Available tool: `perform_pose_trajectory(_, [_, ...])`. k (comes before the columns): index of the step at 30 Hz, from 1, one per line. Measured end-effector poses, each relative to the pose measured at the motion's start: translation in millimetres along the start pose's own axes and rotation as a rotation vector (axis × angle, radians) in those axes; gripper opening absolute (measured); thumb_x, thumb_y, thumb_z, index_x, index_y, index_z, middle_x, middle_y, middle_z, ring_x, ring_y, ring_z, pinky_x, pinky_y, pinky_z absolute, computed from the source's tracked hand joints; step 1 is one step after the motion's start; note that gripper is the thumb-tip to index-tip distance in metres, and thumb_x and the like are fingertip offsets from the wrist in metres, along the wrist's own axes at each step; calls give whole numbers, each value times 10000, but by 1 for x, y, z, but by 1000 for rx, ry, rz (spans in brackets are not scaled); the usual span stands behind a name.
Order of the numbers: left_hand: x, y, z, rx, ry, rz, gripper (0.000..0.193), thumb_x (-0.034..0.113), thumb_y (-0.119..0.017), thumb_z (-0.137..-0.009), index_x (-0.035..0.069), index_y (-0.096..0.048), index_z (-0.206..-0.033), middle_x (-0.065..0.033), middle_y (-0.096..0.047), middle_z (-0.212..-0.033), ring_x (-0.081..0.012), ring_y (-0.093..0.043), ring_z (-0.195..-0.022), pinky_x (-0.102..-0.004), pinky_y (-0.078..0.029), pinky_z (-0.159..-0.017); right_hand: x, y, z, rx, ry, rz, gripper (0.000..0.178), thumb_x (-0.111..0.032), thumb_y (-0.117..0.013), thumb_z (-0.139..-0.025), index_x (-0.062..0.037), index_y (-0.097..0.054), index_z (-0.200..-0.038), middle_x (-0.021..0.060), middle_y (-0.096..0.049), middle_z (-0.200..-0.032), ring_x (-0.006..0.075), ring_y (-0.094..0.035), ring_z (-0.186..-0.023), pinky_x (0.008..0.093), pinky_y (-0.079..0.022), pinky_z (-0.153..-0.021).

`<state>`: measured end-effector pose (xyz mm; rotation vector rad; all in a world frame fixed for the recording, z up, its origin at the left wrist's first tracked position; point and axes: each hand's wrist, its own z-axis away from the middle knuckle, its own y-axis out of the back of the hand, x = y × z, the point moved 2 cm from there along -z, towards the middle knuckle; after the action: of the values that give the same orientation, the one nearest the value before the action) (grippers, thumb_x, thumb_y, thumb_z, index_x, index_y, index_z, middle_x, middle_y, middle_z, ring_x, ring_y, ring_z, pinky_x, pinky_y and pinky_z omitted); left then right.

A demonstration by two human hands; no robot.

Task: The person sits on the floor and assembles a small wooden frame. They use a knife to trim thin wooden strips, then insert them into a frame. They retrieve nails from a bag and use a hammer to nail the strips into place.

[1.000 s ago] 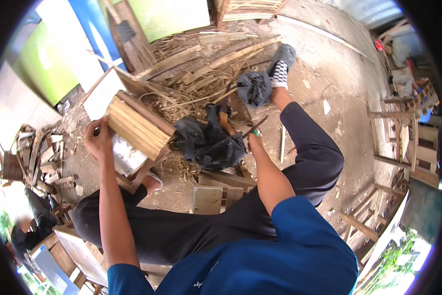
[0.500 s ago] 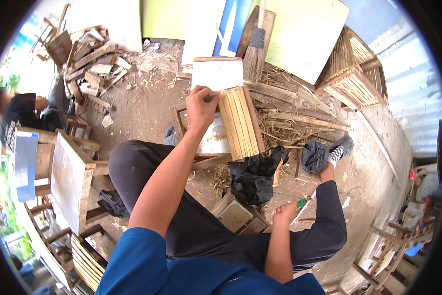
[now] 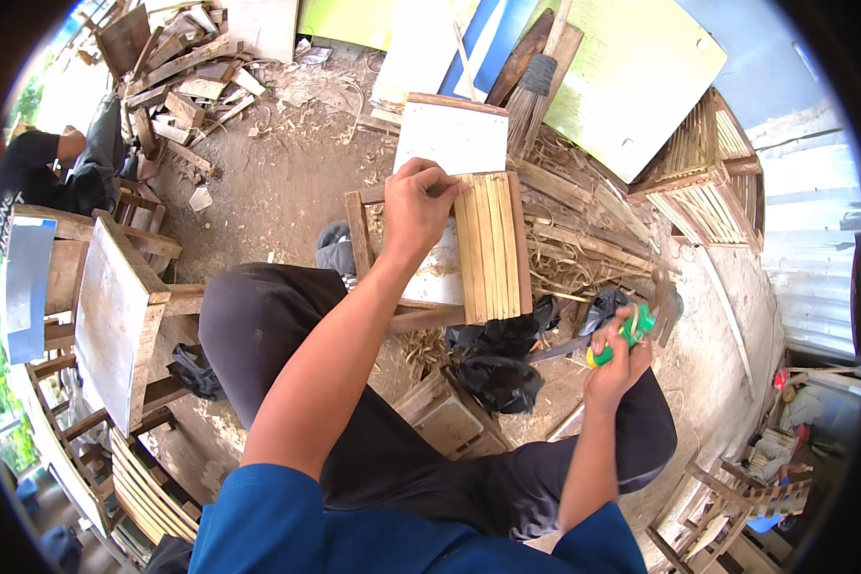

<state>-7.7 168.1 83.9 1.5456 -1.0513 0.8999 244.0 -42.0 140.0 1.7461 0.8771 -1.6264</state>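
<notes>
The left hand (image 3: 414, 218) reached forward with its grip pressed together, thumb and forefinger pinching the upper left corner of the slatted panel (image 3: 491, 251). That panel, a row of pale strips side by side with a darker bar along its right edge, lay on a low wooden frame (image 3: 358, 234) in front of the person's knees. A white board (image 3: 451, 139) lay just beyond the panel's far end.

The right hand (image 3: 614, 362) was well apart from the panel, off to the right and nearer the body. Its grip was wrapped around a green-and-yellow handle (image 3: 635, 327), raised above the right leg; a dark metal strip, apparently the tool's blade, pointed left from the fist, though what kind of tool it was could not be told.

Black plastic bags (image 3: 500, 385) lay on the ground close to the near end of the panel. To the right of the frame, long wood strips (image 3: 583, 230) were strewn over the ground, and a broom (image 3: 534, 84) leaned behind them. A scrap wood pile (image 3: 196, 107) stood at the far left.
</notes>
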Motion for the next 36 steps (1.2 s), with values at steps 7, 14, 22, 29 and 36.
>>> perform_pose_trajectory(7, [-9,-3,3,59,-84,-71,125,71,-890,-773,9,-800,-833,-67,-717,-888,-236,-690,-797,-376,-553,-794,-42,-94,-58,-544,164,334,328,-91,-552,-1038,30,-547,-1343,73,-619,-882,152,-555,-630,317,-457,-578])
perform_pose_trajectory(14, [-8,-4,4,88,-141,-116,122,85,-891,-747,53,-795,-815,-37,-708,-895,-243,-674,-882,-390,-477,-885,-22,-145,-73,-685,376,475,356,-142,-583,-1060,34,-549,-1367,185,-709,-883,327,-717,-736,412,-548,-690])
perform_pose_trajectory(22, [-8,0,5,86,-155,-128,122,67,-883,-750,63,-794,-833,-34,-709,-920,-239,-676,-893,-386,-482,-883,-1,-155,-67,-689,497,487,297,-121,-549,-1072,38,-608,-1316,159,-728,-919,254,-733,-769,354,-563,-702])
perform_pose_trajectory(29, [-8,2,6,79,-189,-169,99,47,-864,-777,64,-794,-844,-25,-728,-953,-220,-692,-873,-360,-504,-863,7,-157,-65,-691,534,508,288,-87,-557,-1055,37,-632,-1304,165,-726,-903,268,-715,-719,365,-554,-674])
perform_pose_trajectory(36, [-9,0,4,82,-177,-141,99,36,-857,-766,55,-787,-834,-23,-727,-953,-205,-697,-862,-348,-500,-863,6,-159,-64,-670,441,489,277,-63,-561,-1044,58,-634,-1282,180,-729,-934,286,-722,-722,373,-557,-666])
